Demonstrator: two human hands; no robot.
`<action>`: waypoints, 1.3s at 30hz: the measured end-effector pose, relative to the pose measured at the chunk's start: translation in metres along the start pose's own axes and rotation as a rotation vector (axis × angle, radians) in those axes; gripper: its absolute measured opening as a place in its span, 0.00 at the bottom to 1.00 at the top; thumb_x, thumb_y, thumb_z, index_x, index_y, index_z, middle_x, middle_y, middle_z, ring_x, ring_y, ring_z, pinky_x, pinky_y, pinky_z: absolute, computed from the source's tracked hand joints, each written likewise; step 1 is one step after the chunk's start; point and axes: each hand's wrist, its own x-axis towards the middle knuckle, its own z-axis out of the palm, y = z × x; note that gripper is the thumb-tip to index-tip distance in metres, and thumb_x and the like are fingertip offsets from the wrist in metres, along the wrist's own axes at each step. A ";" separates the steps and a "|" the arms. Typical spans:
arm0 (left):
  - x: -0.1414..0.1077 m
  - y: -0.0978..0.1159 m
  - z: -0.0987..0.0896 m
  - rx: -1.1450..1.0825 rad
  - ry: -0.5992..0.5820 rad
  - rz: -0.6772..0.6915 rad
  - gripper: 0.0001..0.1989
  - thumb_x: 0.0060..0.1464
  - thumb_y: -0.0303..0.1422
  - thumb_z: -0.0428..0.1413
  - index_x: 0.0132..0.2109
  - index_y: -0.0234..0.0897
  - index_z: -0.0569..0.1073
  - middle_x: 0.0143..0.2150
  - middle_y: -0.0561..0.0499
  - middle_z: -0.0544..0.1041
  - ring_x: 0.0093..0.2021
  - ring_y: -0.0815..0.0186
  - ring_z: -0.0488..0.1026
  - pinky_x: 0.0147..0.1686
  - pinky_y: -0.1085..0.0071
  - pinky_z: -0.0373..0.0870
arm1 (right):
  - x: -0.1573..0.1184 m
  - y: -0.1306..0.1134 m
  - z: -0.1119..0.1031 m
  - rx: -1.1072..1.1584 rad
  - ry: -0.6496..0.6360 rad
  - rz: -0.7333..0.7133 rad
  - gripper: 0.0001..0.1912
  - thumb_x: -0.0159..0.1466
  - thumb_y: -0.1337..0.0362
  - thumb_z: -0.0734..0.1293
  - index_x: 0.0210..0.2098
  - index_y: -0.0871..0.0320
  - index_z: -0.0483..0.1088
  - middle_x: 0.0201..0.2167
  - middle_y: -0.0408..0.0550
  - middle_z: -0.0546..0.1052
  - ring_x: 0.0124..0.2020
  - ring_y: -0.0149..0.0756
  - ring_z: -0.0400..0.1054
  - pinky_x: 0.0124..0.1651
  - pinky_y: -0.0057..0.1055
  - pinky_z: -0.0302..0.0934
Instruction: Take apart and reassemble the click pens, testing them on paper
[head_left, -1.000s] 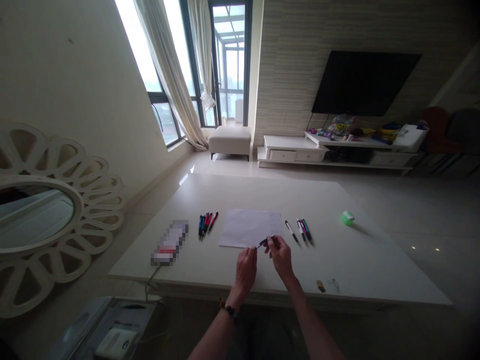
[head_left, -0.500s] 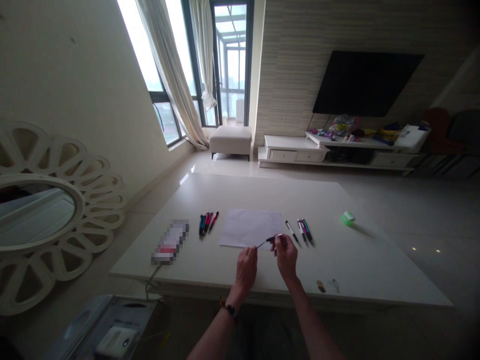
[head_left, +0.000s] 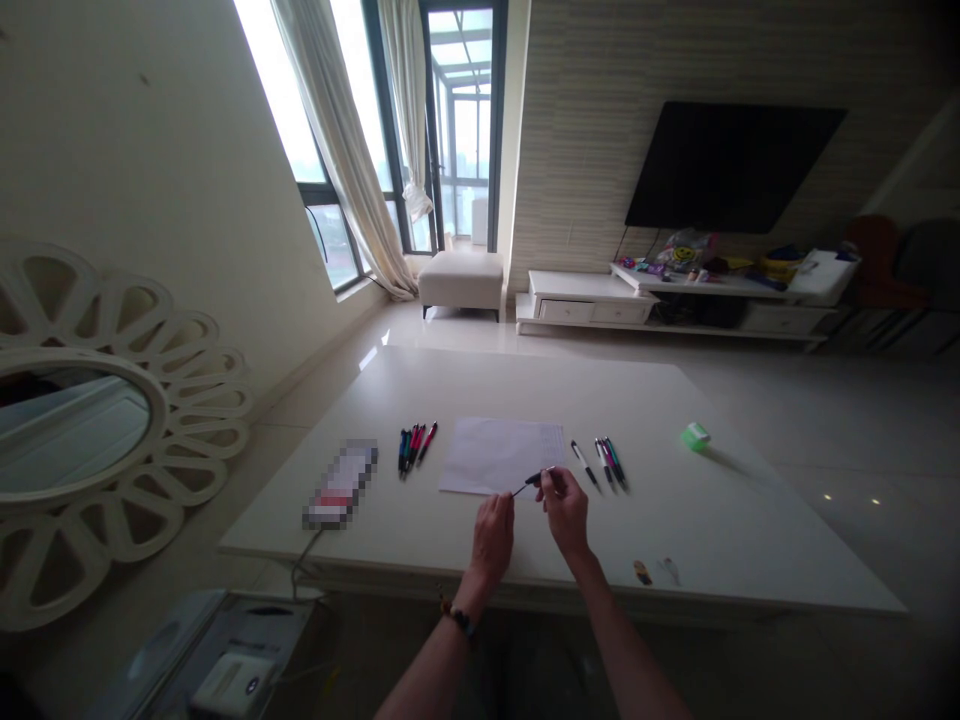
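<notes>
Above the near edge of a white sheet of paper (head_left: pixel 491 452), both my hands meet around a pen in parts. My left hand (head_left: pixel 492 538) is closed, pinching a thin dark refill (head_left: pixel 519 490) by its near end. My right hand (head_left: pixel 565 512) grips a black pen barrel (head_left: pixel 534 478) between thumb and fingers, tilted toward the left hand. The refill's other end meets the barrel; how deep it goes inside is hidden. Right of the paper lie a white-and-black pen (head_left: pixel 585 464) and a small group of pens (head_left: pixel 610 463). Several coloured pens (head_left: pixel 414 448) lie to its left.
The white table (head_left: pixel 420 540) carries a pixelated phone-like object (head_left: pixel 341 485) with a cable at left. A green container (head_left: pixel 696 438) stands at right. Two small flat items, one a yellow-and-dark piece (head_left: pixel 642 572), lie near the front edge. A grey-topped unit (head_left: pixel 180 650) stands at lower left.
My right hand has shifted slightly left with the barrel, toward my left hand, so less of the refill shows. My left hand and the pens on the table stay put.
</notes>
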 end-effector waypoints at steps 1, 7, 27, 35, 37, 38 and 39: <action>0.000 0.000 0.000 -0.011 0.008 -0.003 0.13 0.62 0.33 0.38 0.39 0.39 0.66 0.32 0.50 0.69 0.34 0.66 0.67 0.36 0.68 0.65 | 0.000 0.000 -0.001 0.009 0.028 0.006 0.17 0.60 0.50 0.60 0.29 0.59 0.66 0.20 0.44 0.72 0.17 0.27 0.62 0.20 0.23 0.57; 0.001 0.000 -0.001 -0.015 0.020 0.008 0.12 0.61 0.32 0.39 0.40 0.39 0.67 0.32 0.50 0.69 0.33 0.66 0.67 0.34 0.68 0.65 | 0.000 0.001 -0.003 0.065 0.034 0.022 0.17 0.59 0.50 0.60 0.30 0.59 0.65 0.18 0.42 0.70 0.16 0.27 0.60 0.19 0.22 0.56; -0.003 -0.007 0.007 0.074 0.013 0.088 0.09 0.60 0.32 0.43 0.42 0.39 0.67 0.33 0.50 0.71 0.36 0.65 0.68 0.37 0.66 0.65 | -0.001 0.006 -0.004 -0.061 -0.339 -0.021 0.13 0.58 0.53 0.63 0.26 0.57 0.66 0.21 0.45 0.75 0.21 0.33 0.68 0.24 0.27 0.63; -0.002 -0.004 0.005 0.171 -0.004 0.155 0.09 0.60 0.31 0.43 0.42 0.39 0.67 0.32 0.51 0.71 0.35 0.66 0.67 0.37 0.68 0.61 | 0.007 0.005 -0.017 -0.151 -0.460 0.014 0.14 0.58 0.54 0.62 0.22 0.57 0.63 0.15 0.39 0.69 0.17 0.29 0.61 0.23 0.25 0.56; -0.003 -0.005 0.006 0.183 -0.010 0.173 0.08 0.60 0.31 0.44 0.42 0.39 0.67 0.33 0.51 0.71 0.35 0.66 0.67 0.37 0.68 0.61 | 0.008 0.006 -0.020 -0.205 -0.494 -0.003 0.17 0.59 0.54 0.61 0.19 0.57 0.62 0.12 0.37 0.65 0.16 0.27 0.58 0.23 0.24 0.54; -0.003 -0.005 0.006 0.189 -0.012 0.181 0.08 0.60 0.31 0.44 0.42 0.39 0.67 0.33 0.51 0.71 0.35 0.66 0.67 0.37 0.68 0.60 | 0.009 0.007 -0.021 -0.231 -0.509 -0.009 0.19 0.59 0.53 0.60 0.18 0.58 0.61 0.11 0.37 0.62 0.16 0.27 0.57 0.23 0.24 0.52; -0.003 -0.006 0.007 0.196 -0.014 0.185 0.08 0.60 0.30 0.44 0.42 0.39 0.67 0.33 0.51 0.71 0.35 0.66 0.67 0.37 0.69 0.60 | 0.009 0.009 -0.021 -0.251 -0.517 -0.011 0.20 0.60 0.53 0.59 0.17 0.58 0.60 0.11 0.37 0.60 0.16 0.27 0.56 0.22 0.24 0.50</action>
